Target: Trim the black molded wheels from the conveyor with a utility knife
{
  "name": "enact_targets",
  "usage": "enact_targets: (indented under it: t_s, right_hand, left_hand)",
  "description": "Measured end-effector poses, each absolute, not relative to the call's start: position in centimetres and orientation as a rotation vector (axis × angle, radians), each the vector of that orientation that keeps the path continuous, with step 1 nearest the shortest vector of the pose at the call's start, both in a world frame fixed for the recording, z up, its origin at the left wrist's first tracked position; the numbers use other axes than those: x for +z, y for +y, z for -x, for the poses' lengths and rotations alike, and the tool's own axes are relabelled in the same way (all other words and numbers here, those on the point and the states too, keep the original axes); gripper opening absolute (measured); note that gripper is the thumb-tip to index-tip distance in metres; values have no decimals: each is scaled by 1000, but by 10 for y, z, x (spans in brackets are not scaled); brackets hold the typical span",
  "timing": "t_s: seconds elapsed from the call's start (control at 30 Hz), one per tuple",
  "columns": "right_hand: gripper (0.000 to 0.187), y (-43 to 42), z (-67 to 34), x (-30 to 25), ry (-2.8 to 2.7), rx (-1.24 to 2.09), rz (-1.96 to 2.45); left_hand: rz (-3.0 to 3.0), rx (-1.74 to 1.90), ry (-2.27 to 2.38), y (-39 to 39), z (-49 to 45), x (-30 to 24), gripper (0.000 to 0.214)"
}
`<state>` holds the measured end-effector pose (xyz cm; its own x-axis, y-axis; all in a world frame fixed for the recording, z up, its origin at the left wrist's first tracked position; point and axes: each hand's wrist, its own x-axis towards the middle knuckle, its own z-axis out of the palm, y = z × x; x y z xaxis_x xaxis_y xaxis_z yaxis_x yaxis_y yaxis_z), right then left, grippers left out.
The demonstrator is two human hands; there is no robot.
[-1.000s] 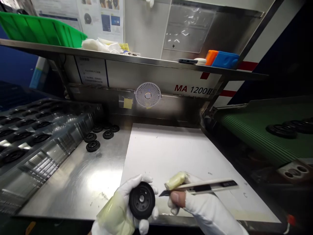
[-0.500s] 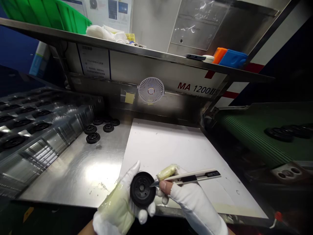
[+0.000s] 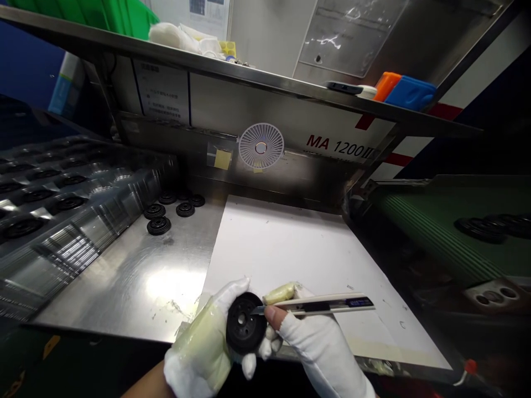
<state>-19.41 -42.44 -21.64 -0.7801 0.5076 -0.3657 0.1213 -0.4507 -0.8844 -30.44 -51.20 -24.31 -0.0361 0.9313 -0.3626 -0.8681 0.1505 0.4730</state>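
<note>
My left hand (image 3: 207, 345), in a white glove with yellowish tape, grips a round black plastic wheel part (image 3: 244, 330) at the near edge of the bench. My right hand (image 3: 309, 342), also gloved, holds a slim utility knife (image 3: 319, 305) level. The blade tip rests against the upper right rim of the black part. Both hands hover over the front of a white sheet (image 3: 290, 260) on the steel bench.
Several loose black wheel parts (image 3: 158, 225) lie on the steel top at the back left. A clear tray (image 3: 50, 204) holding more black parts lies at the left. A green conveyor (image 3: 456, 232) with black parts runs at the right. A shelf (image 3: 249, 77) spans above.
The knife blade has moved left from beside the black part to touch its rim. Both hands have shifted slightly right and the view has tilted down a little.
</note>
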Motion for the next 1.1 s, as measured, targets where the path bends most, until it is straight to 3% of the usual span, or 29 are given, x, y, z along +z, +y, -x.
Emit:
enact_targets:
  t_s: [0.53,1.1]
  right_hand:
    - [43,-425,194,-232,-1556,2297,1023]
    - [41,-430,189,-231,-1478,2304,952]
  left_hand:
    - [-100,1398,583,-508,302,-262,67]
    - [-66,1384,601,-505,300,-259,65]
